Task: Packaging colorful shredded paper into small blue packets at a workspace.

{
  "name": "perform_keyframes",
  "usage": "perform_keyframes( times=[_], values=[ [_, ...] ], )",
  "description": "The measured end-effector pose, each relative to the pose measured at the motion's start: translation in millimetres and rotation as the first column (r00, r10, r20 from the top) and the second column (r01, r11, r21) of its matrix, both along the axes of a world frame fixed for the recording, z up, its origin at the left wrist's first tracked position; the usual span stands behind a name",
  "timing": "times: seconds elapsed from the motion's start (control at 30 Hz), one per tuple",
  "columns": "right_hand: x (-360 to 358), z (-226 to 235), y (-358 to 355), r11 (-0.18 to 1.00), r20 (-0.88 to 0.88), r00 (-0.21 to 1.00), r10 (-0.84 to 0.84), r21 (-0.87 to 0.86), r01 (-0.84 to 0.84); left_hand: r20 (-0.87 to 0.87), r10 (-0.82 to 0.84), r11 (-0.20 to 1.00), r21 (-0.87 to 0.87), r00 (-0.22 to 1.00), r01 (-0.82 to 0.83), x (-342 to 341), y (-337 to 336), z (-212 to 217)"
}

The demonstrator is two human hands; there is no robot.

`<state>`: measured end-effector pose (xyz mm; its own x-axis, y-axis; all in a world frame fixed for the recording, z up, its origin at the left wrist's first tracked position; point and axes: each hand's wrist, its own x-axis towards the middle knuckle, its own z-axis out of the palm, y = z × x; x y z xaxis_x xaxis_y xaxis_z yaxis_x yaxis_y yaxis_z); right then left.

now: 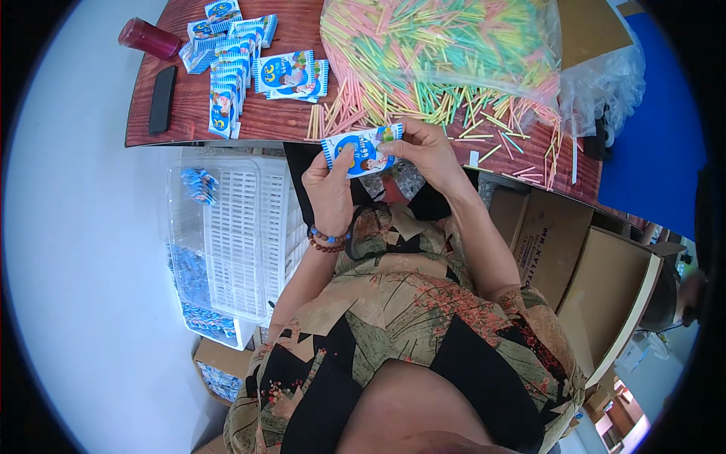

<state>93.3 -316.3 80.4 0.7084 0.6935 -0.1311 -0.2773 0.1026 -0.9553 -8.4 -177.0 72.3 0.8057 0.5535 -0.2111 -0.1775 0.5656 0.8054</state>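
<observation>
Between my two hands I hold a small blue-and-white packet (365, 155) with striped ends, just off the table's near edge. My left hand (330, 181) pinches its left part, thumb on top. At the opposite end my right hand (429, 151) grips the right part, thumb and fingers closed on it. Just beyond lie many thin pink, yellow and green sticks (363, 106), spilling from a big clear plastic bag (454, 45). To the left, a short stack of similar packets (291, 73) rests beside a longer overlapping row of them (229, 68).
On the red-brown wooden table (170, 125) sit a black phone (162, 100) and a dark red cup (149, 39) lying tilted. White plastic baskets (238, 227) stand low on the left. Cardboard boxes (556, 246) are under the right side, and crumpled clear plastic (605, 83) lies at the far right.
</observation>
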Motion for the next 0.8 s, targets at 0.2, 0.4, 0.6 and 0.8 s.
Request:
perform_keyframes(
  times=[0.2, 0.4, 0.6, 0.8],
  values=[
    [-7.9, -5.0, 4.2, 0.987, 0.072, 0.99, -0.119, -0.102, 0.126, 0.035, 0.022, 1.0, -0.007, 0.999, -0.022, -2.6, 2.2, -4.5],
    [-4.3, 7.0, -2.0, 0.982, 0.23, 0.971, -0.07, -0.157, 0.108, 0.037, 0.018, 0.996, -0.082, 0.999, -0.015, -7.2, 11.5, -13.3],
    [-3.5, 18.9, -3.5, 0.995, 0.576, 0.814, -0.081, 0.001, 0.098, 0.061, -0.066, 0.966, -0.245, 0.996, 0.079, -4.9, 18.8, -15.3],
    [-10.3, 14.7, 3.8, 0.998, 0.686, 0.727, 0.026, -0.055, 0.016, -0.022, -0.086, 0.963, -0.257, 0.996, 0.078, -2.6, 16.7, -7.5]
  ],
)
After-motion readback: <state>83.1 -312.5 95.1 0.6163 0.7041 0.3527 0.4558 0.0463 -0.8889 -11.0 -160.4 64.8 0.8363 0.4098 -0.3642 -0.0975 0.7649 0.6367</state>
